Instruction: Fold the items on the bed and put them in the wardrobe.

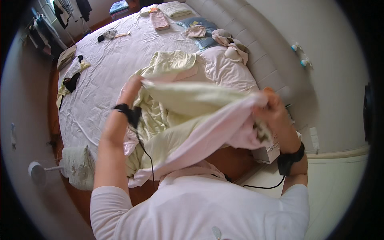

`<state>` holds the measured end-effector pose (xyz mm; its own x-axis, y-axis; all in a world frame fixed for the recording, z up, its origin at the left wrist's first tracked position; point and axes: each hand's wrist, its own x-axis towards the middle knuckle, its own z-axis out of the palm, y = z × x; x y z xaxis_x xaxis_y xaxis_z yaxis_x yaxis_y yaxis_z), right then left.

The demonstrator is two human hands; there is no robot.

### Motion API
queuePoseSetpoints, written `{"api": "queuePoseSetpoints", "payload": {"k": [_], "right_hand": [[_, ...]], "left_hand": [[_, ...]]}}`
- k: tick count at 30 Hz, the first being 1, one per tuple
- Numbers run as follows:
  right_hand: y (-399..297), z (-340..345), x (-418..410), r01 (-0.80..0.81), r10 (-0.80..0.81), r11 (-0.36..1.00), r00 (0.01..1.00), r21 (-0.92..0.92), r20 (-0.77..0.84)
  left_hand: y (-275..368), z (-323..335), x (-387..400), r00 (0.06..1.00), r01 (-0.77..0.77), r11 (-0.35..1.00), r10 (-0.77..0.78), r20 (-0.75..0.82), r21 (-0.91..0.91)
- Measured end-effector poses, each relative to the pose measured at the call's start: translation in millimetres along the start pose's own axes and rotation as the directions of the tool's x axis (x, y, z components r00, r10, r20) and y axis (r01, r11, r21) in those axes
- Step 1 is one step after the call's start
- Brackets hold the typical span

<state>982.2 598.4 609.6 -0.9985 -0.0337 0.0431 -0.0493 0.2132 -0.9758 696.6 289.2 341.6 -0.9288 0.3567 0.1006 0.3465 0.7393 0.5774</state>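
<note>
A pale green and pink quilt (192, 129) is stretched between my two hands over the near side of the bed, part of it raised and blurred by motion. My left hand (135, 85) grips its upper left edge. At the right, my right hand (268, 105) holds a bunched pink corner. More of the quilt lies crumpled on the white bedsheet (102, 72) beyond. Both wrists wear black straps with cables.
Along the right runs a padded headboard (255, 39). Folded pink cloth (159, 21), a blue patterned pillow (210, 42) and loose clothes (232, 48) lie on the bed. Dark garments (71, 82) lie at its left edge. A white fan (38, 173) and a white box (267, 153) stand nearby.
</note>
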Motion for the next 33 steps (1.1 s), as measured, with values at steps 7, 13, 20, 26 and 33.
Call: {"api": "queuePoseSetpoints", "payload": {"k": [7, 13, 20, 26, 33], "right_hand": [[14.3, -32.7, 96.2, -0.151, 0.176, 0.972, 0.975, 0.178, -0.134], [-29.1, -9.9, 137.2, 0.065, -0.029, 0.966, 0.989, 0.249, -0.148], [-51.5, 1.4, 165.1, 0.061, -0.058, 0.948, 0.998, 0.314, -0.017], [-53.9, 11.2, 162.2, 0.16, -0.14, 0.969, 0.984, 0.189, -0.113], [-65.9, 2.9, 146.8, 0.077, -0.081, 0.981, 0.997, 0.178, 0.013]], "left_hand": [[20.3, -300.0, -49.3, 0.535, -0.13, 0.781, 0.574, -0.62, 0.611], [-11.2, -200.4, -214.7, 0.85, -0.082, 0.902, 0.285, -0.443, 0.424], [7.1, -44.4, -286.8, 0.957, 0.117, 0.963, -0.174, -0.233, -0.242], [11.0, -20.8, -296.4, 0.755, 0.057, 0.554, -0.568, -0.327, -0.83], [35.8, -12.3, -281.2, 0.955, -0.084, 0.937, -0.021, -0.295, -0.338]]}}
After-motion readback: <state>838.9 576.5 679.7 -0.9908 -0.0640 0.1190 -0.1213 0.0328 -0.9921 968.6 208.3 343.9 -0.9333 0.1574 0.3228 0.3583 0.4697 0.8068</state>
